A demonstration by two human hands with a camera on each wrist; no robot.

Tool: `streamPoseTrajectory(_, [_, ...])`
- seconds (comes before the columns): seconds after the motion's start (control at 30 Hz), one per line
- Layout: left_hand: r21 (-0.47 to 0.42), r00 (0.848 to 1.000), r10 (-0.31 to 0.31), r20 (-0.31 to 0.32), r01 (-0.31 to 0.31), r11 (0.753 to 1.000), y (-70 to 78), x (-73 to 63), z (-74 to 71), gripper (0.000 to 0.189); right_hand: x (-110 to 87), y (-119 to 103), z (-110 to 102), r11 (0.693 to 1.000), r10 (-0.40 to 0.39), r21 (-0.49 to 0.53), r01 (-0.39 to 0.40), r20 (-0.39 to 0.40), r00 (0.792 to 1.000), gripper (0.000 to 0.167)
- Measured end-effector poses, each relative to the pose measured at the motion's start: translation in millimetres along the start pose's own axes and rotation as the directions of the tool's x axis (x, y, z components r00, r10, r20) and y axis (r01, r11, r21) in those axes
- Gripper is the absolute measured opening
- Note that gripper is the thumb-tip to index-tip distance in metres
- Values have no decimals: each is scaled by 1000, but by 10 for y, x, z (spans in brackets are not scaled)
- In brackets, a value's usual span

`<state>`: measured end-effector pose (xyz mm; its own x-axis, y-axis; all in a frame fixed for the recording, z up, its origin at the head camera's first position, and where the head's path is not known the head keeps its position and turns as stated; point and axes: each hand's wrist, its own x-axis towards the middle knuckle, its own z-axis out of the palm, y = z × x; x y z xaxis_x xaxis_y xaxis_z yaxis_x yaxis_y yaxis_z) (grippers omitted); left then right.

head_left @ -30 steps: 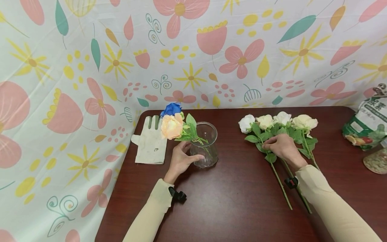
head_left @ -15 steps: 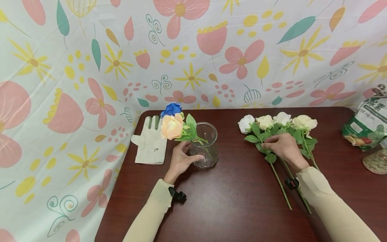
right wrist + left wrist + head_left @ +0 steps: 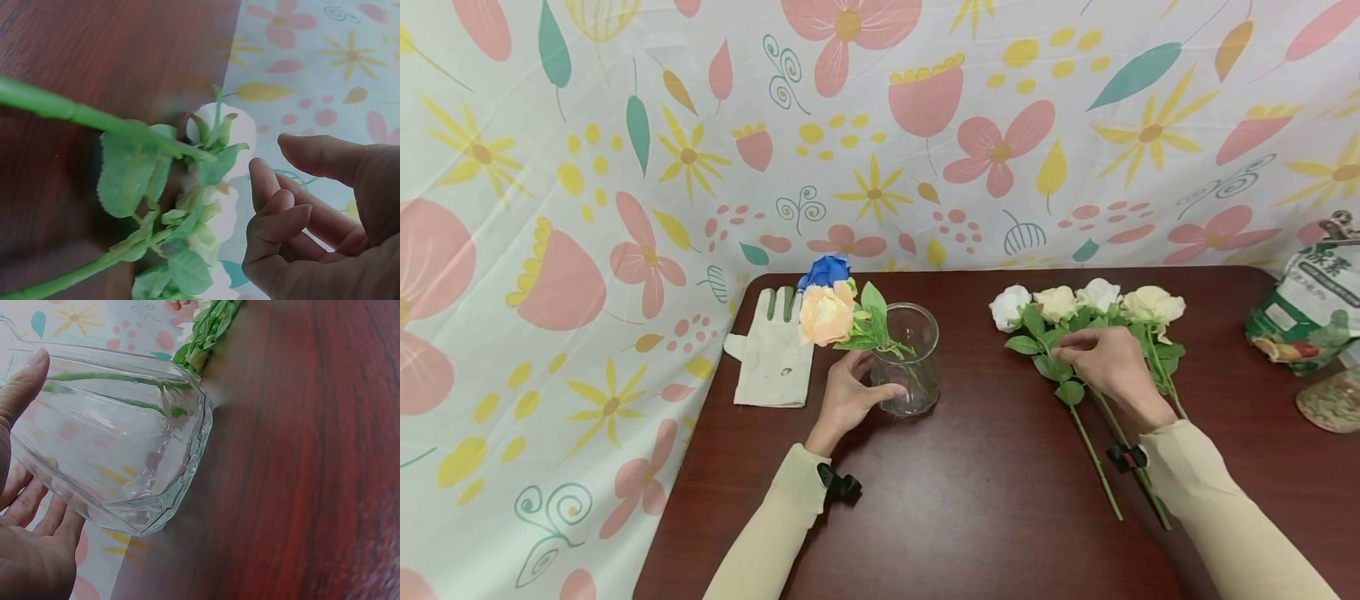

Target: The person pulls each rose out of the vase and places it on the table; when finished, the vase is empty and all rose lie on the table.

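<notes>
Your left hand point(image 3: 847, 392) grasps the vase point(image 3: 919, 402), thumb on the near wall and fingers curved about its left side. It stands upright on the left half of the worktop point(image 3: 985, 500), just right of the glove point(image 3: 775, 367). The peach rose point(image 3: 827, 314) leans out over the rim to the left, with the blue rose point(image 3: 826, 271) just beyond it (two stems show through the glass, so probably both are in).

Your right hand point(image 3: 1108, 362) is over the pale roses point(image 3: 1153, 303), which lie on the right half, heads toward the far edge and stems running near. It has nothing in its grasp: thumb and fingertips stand apart, the fingers loosely bent, and your wrist view shows them clear of the nearest stem.

The step in hand looks like picking out one pale rose while you steady the vase. The next move calls for a pinch on a single stem, below its leaves, then a gentle lift, since the foliage overlaps and a neighbour could drag along. Keep the left hold firm; those leaning heads may pull the vase leftward.
</notes>
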<state>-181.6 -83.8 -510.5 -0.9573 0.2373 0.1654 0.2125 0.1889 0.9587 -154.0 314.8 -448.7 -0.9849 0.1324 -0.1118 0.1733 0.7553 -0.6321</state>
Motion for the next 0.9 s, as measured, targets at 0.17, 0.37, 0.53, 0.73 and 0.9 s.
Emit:
streamPoseTrajectory(0.17, [3,1000,6,0,-6,1000,-11,-10,-9,85,-48,-89,-8,1000,-29,5,29,-58,998,37])
streamPoseTrajectory(0.37, [4,1000,7,2,-7,1000,-17,0,-8,85,-117,-270,-53,996,-82,30,86,-136,987,32])
streamPoseTrajectory(0.53, [6,1000,-6,0,6,1000,-17,3,-5,83,-213,-500,-116,989,-135,28,142,-171,976,30])
streamPoseTrajectory(0.73, [13,1000,-8,3,8,1000,-10,9,-4,84,-356,-785,-139,971,-214,69,231,-191,958,25])
streamPoseTrajectory(0.9, [13,1000,-3,3,3,1000,-2,8,-7,84,-438,-1018,-105,950,-271,103,295,-202,941,21])
